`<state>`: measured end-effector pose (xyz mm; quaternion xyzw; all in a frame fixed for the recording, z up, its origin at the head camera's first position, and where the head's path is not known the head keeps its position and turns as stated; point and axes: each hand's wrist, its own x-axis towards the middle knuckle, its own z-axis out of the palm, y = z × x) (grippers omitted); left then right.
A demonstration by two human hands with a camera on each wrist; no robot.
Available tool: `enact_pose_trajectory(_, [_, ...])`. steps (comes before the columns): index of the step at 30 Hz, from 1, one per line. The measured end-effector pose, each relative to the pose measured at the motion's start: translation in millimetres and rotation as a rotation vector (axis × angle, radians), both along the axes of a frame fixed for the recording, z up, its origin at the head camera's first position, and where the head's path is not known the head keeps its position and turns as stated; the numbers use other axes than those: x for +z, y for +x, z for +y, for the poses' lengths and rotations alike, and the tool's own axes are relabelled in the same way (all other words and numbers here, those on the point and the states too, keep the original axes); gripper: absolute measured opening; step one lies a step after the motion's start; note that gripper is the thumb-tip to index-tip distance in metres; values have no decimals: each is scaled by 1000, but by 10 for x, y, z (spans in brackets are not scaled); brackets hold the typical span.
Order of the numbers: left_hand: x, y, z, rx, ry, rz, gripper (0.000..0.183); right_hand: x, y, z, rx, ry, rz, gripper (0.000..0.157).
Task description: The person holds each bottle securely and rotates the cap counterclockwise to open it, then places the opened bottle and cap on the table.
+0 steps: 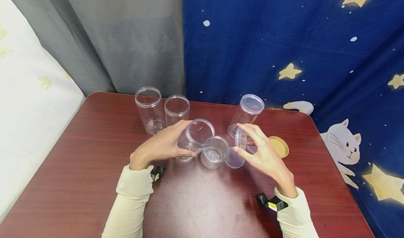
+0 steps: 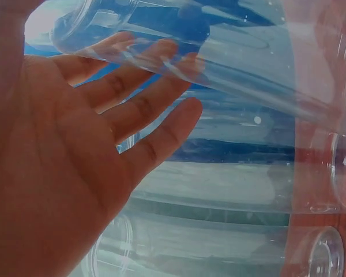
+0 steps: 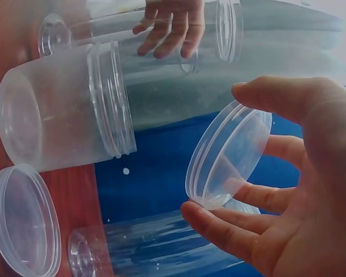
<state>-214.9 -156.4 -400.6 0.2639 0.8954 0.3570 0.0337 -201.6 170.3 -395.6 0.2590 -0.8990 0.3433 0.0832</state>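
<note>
My left hand (image 1: pixel 164 145) grips a tall clear jar (image 1: pixel 199 133) that leans to the right. The left wrist view shows several fingertips through the clear wall of this jar (image 2: pixel 242 86), while the little finger stands free. My right hand (image 1: pixel 260 152) holds a clear round lid (image 3: pixel 228 156) by its edge, between thumb and fingers, with the lid turned up on its side. Between the hands, a short open clear jar (image 1: pixel 214 154) stands upright on the table. Another clear lid (image 1: pixel 234 158) lies flat beside it, just left of the right hand.
Two tall open jars (image 1: pixel 148 104) (image 1: pixel 176 108) stand at the back left of the red-brown table (image 1: pixel 79 161). A tall jar with a translucent lid (image 1: pixel 251 104) stands at the back right. A gold lid (image 1: pixel 279 147) lies right of the right hand. Curtains hang behind the table.
</note>
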Motion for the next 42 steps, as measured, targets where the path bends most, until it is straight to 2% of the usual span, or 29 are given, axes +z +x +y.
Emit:
enact_pose_trajectory(19, [-13, -17, -58, -1, 16, -43, 90, -98, -4, 119, -38, 21, -35, 70])
enact_pose_trajectory(33, [-33, -14, -80, 0, 18, -65, 89, -155, 21, 198, -41, 88, -27, 68])
enact_pose_trajectory(42, [-46, -31, -101, -14, 41, -92, 91, -249, 48, 262, -53, 113, -28, 66])
